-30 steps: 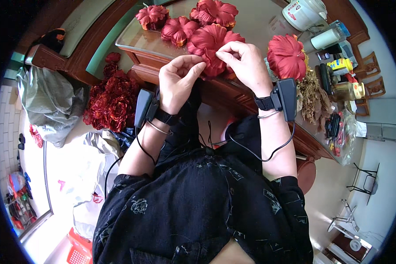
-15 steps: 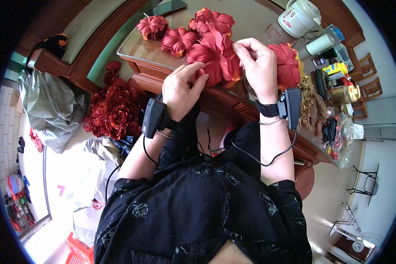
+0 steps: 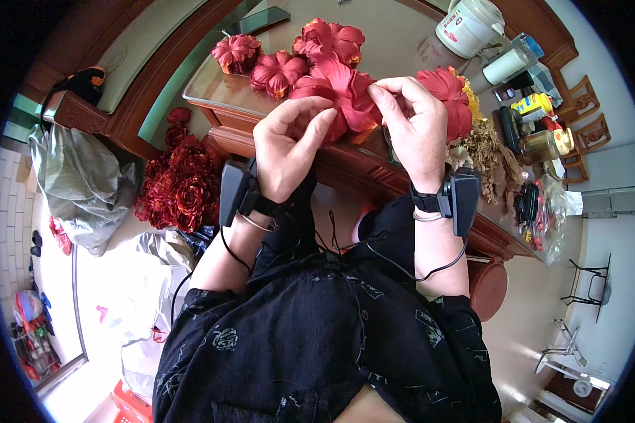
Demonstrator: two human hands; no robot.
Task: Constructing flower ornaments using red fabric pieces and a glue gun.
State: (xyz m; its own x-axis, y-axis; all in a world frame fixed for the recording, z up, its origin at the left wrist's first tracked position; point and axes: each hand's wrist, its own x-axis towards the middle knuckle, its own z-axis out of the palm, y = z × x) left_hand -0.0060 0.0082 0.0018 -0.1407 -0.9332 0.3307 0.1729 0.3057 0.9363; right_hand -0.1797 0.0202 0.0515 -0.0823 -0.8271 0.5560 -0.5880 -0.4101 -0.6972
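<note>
Right hand [image 3: 418, 130] grip pinched on a petal of the large red flower [image 3: 347, 95]; left hand [image 3: 288, 141] grip at its left side, can't tell if closed; flower is over front edge of desk [image 3: 398, 35]; 3 smaller red flowers [image 3: 279, 72] behind-left; white jug [image 3: 466, 29] far right.

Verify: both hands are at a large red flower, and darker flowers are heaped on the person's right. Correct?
No: the head view shows the heap of darker flowers on the person's left. The left hand and right hand are at the large red flower.
</note>
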